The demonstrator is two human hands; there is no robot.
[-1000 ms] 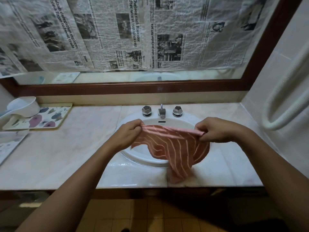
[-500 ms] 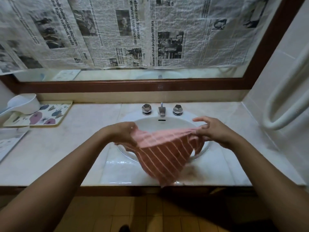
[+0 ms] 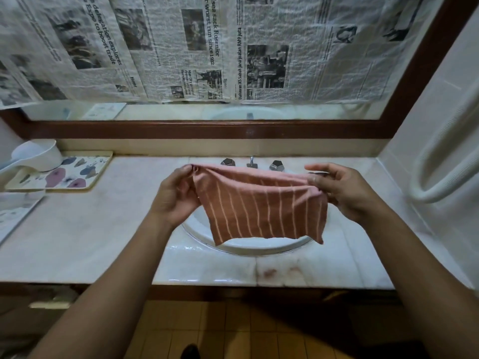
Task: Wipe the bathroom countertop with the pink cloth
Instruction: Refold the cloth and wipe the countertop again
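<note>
Reddish marks [image 3: 280,272] sit unwiped on the near edge of the table [image 3: 77,242]. Over the sink [image 3: 246,248] the pink cloth [image 3: 261,206] hangs spread, clear of the table. The left hand [image 3: 173,200] has its grip clamped on the cloth's top left corner, and the right hand [image 3: 344,195] pinches the top right corner (spare fingers splayed). This looks like readying the cloth; next it needs bunching and pressing down flat. The taps [image 3: 252,164] stand beyond.

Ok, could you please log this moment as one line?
left hand: pinches pink cloth; right hand: pinches pink cloth; pink cloth: stretched above sink, off countertop
</note>
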